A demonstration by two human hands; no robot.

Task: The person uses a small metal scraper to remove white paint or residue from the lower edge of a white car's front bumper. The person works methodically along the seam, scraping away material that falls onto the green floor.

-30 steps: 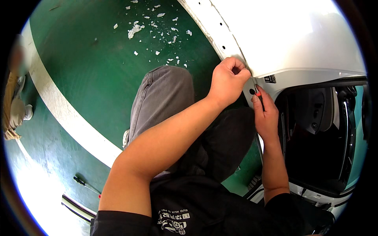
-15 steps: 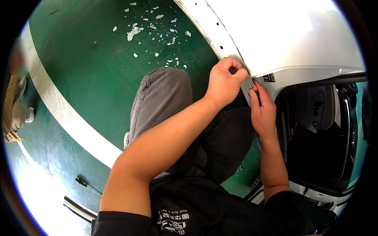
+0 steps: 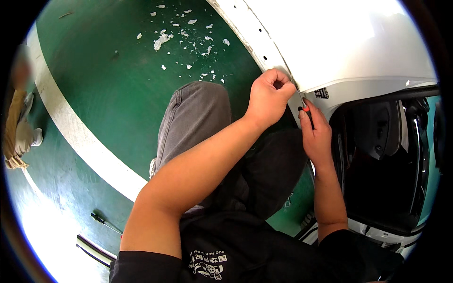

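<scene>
My right hand (image 3: 317, 129) is closed around the black and red handle of a screwdriver (image 3: 306, 109). Its thin metal shaft points up along the seam at the edge of a white car body panel (image 3: 358, 52). Just left of that shaft, my left hand (image 3: 271, 96) is closed in a pinch at the panel edge, thumb against the curled fingers. What sits between those fingertips, if anything, is hidden. The screwdriver's tip is hidden by the left hand, so I cannot tell whether it touches the seam.
White flakes (image 3: 163, 41) are scattered over the green floor (image 3: 108, 94). At right is the car's dark opening (image 3: 373, 174). Another screwdriver (image 3: 106, 223) lies at lower left near a trim strip (image 3: 94, 250). A person (image 3: 21, 127) is at the far left. My bent knee (image 3: 200, 101) rises between.
My right hand has drawn slightly down and back with the screwdriver, so more of its shaft shows. My left hand keeps its pinch in nearly the same place.
</scene>
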